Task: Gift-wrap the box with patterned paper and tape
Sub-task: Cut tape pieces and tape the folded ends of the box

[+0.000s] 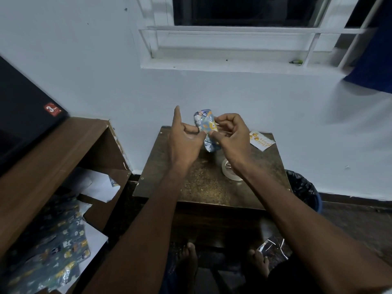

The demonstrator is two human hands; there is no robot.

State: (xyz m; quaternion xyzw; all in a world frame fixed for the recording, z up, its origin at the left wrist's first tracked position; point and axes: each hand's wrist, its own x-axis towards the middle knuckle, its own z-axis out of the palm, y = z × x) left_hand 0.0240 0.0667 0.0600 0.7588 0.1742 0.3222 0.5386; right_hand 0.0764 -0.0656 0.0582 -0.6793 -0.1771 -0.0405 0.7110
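Above the far half of the worktop (209, 183), head view: the wrapped box (205, 126) is held up in the air between both hands. Its covering is glossy patterned paper, light blue with yellow and white motifs, crinkled and creased, with rounded-looking corners. Long axis runs roughly upright, tilted slightly, the top end leaning toward the wall (84, 71) and the lower end pointing down at the worktop, not touching it. The lower end shows bunched, folded paper.

Left hand (185, 136): thumb and curled middle fingers meet the left edge of the box at mid-height; index finger sticks straight up, free of the box. Right hand (230, 134): fingers curled, fingertips pinching the right side of the box at mid-height. Whether a strip of tape sits between the fingers cannot be told.

Worktop: small, square, dark brown, mottled and worn, with a dull sheen. Tape roll (231, 169), clear and ring-shaped, lies flat on it under the right forearm, partly hidden. Printed card (261, 140), white with gold dots and gold lettering, lies at the far right corner, overhanging the edge.

Left of the worktop: wooden shelf unit (53, 153), brown laminate, chipped at one edge. Loose sheets of patterned paper (53, 249), dark blue-green, and white sheets lie crumpled in it. Bin (305, 189) with black plastic liner stands on the floor to the right. Bare feet are visible below the worktop.
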